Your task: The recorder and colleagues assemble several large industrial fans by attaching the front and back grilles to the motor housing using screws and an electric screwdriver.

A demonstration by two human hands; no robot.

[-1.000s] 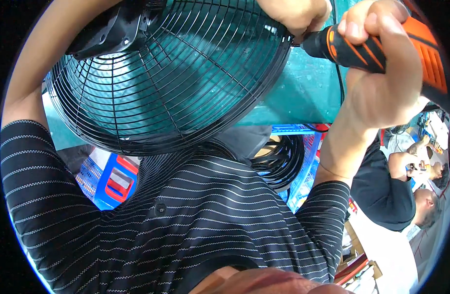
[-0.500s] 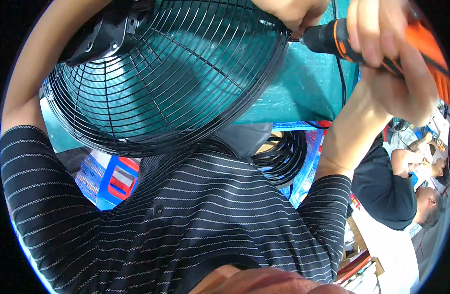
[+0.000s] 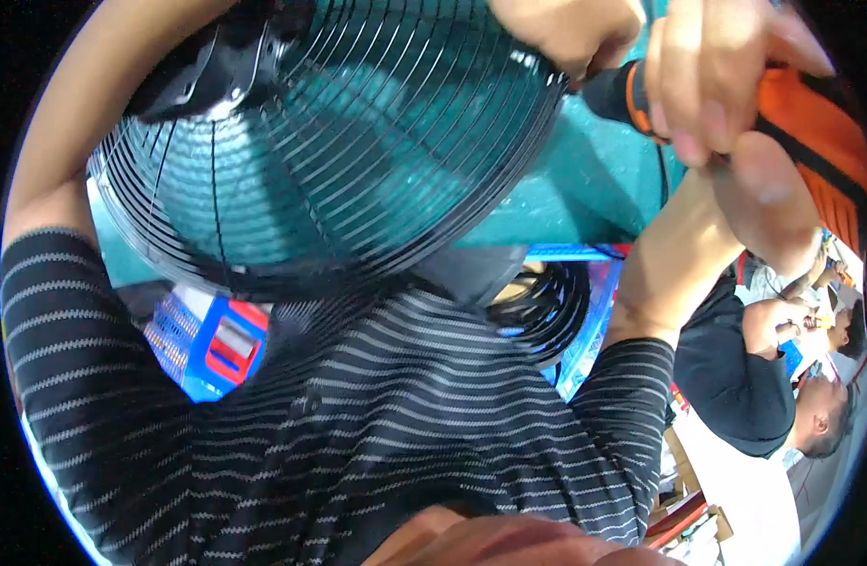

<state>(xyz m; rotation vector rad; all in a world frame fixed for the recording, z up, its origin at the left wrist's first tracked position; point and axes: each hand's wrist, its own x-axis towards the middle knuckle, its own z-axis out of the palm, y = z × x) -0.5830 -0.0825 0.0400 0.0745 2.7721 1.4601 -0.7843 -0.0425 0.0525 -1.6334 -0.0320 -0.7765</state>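
Much was cut off at the top edge: my left hand (image 3: 570, 33) showed only its lower part at about 12 o'clock, and my right hand (image 3: 726, 94) was blurred at 1 o'clock, so single fingers were hard to make out. The black wire fan guard (image 3: 339, 160) filled the upper left of the view, from 10 to 12 o'clock, with a black motor housing (image 3: 216, 71) on its back, partly hidden by the wires. My left hand was closed on the rim of the guard. My right hand was wrapped around an orange and black power screwdriver (image 3: 811, 141), just right of the guard; its tip was hidden behind my left hand. Under the guard lay a teal table (image 3: 584, 189). At 4 o'clock another person's hands (image 3: 783, 321) were small and unclear.
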